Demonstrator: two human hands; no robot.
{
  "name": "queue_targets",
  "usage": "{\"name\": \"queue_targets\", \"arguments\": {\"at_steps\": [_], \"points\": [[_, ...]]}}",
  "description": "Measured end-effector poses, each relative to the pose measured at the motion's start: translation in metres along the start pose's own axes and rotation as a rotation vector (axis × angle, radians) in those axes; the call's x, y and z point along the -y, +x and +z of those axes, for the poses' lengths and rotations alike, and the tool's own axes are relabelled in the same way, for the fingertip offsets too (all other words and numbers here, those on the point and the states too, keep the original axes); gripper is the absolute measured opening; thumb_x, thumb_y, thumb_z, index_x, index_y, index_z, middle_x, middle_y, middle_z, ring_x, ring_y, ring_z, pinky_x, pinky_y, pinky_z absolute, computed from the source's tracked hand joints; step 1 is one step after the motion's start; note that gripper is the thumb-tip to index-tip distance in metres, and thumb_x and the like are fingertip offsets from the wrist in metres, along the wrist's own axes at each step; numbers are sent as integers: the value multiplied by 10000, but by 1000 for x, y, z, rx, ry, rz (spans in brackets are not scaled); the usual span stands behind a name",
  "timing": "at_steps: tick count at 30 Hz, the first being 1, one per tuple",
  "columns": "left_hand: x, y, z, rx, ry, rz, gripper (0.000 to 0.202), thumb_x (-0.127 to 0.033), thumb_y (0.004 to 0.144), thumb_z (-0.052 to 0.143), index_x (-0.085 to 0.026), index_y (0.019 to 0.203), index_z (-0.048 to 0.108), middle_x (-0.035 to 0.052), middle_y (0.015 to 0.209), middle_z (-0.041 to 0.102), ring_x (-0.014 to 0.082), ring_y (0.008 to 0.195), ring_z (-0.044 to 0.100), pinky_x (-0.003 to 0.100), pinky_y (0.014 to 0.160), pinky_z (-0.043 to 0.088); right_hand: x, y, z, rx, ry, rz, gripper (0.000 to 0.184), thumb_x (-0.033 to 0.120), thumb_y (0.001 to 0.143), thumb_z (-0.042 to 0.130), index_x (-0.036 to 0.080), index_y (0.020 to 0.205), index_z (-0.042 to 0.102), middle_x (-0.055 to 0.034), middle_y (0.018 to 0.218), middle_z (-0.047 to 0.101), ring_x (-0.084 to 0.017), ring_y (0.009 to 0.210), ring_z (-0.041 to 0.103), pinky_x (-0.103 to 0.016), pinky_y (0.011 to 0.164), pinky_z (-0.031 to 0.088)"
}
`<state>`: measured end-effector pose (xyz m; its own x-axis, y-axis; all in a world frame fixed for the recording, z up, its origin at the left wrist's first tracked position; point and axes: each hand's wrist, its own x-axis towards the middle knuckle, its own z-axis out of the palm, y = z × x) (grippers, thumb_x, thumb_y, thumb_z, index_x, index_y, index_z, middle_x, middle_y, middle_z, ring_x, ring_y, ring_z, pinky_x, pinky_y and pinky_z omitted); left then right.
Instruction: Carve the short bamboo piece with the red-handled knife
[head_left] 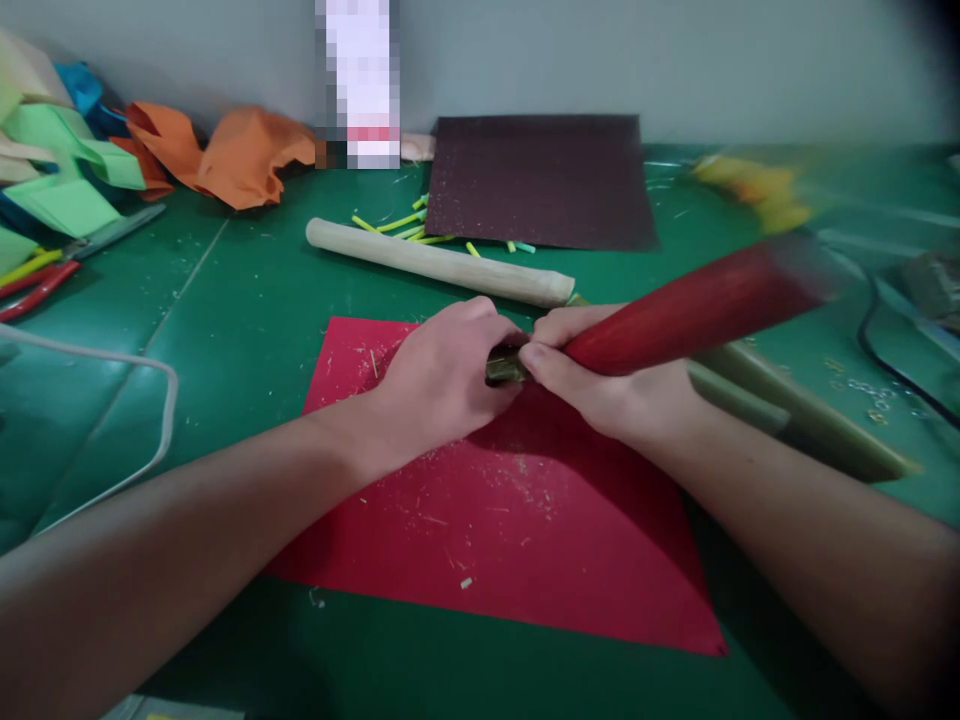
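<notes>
Both my hands meet over a red paper sheet (510,520) lying on the green mat. My left hand (442,375) is closed in a pinch on the olive-green end of a stick (504,368). My right hand (600,375) is wrapped round the narrow end of a rolled red paper cone (697,308) that runs up to the right, its far end blurred. The stick end pokes out of the cone between my two thumbs.
A pale wooden dowel (439,262) lies behind my hands, with short yellow-green stick offcuts (405,225) and a dark brown sheet (540,180) beyond. Orange and green crumpled paper (225,150) and red-handled pliers (37,290) sit far left. A white cable (150,420) loops left; olive rods (795,415) lie right.
</notes>
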<state>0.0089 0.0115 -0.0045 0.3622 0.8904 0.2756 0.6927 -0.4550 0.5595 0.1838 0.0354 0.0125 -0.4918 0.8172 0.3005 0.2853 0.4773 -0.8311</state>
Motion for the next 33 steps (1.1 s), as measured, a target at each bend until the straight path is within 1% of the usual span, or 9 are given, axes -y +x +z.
{"name": "queue_targets", "arguments": {"at_steps": [4,8,10,12,16,23,27,29,33], "points": [[2,-1,0,7,-8,0,102,-283,833,629,-182,838,640,34,825,593,161,710,513,307,552,319,-2,-1,2,60,-24,-46,259,183,799,669,239,583,538,34,566,531,-121,516,478,-298,556,454],[1,-1,0,-4,2,-8,100,-280,838,631,-180,841,642,32,823,587,161,715,513,308,560,322,-6,-2,7,-138,43,-38,209,203,799,680,247,628,568,16,636,594,-148,597,549,-320,610,488],[0,-1,0,-7,23,-25,111,-291,836,638,-180,829,637,32,821,585,160,707,509,310,562,324,-7,-2,8,-307,79,21,178,223,808,671,241,654,584,10,654,589,-150,618,554,-329,634,497],[0,-1,0,-7,37,-37,123,-303,836,635,-183,810,628,30,809,579,157,689,496,310,553,316,-7,0,7,-331,100,49,183,234,794,677,233,636,585,15,623,562,-144,594,529,-330,621,484],[1,-1,3,-22,29,-15,102,-281,826,633,-184,799,616,27,796,573,152,674,482,309,542,299,-7,2,3,-129,62,1,265,225,803,663,240,562,553,18,572,532,-133,543,473,-324,581,442],[0,0,-1,-6,3,-9,81,-265,835,624,-185,826,626,30,799,586,162,709,511,306,560,324,-3,0,0,10,11,-13,289,224,813,673,239,573,511,29,563,504,-127,528,466,-302,544,432],[-1,1,-2,30,-10,-14,102,-281,831,617,-181,817,626,35,807,576,166,704,491,315,557,313,-3,0,1,71,-19,-50,255,184,794,676,237,580,548,35,564,537,-125,533,495,-302,574,459],[0,0,-2,17,-10,-4,102,-279,842,610,-179,822,625,35,810,574,165,709,490,318,569,321,-4,-1,4,-12,16,-55,229,186,800,676,243,608,565,25,607,578,-138,570,533,-312,598,479],[1,-1,1,-16,30,-12,119,-290,832,629,-180,789,607,31,797,571,161,696,489,318,570,325,-8,0,7,-271,86,-4,213,196,824,667,247,641,571,10,656,592,-155,626,565,-337,654,504]]}}
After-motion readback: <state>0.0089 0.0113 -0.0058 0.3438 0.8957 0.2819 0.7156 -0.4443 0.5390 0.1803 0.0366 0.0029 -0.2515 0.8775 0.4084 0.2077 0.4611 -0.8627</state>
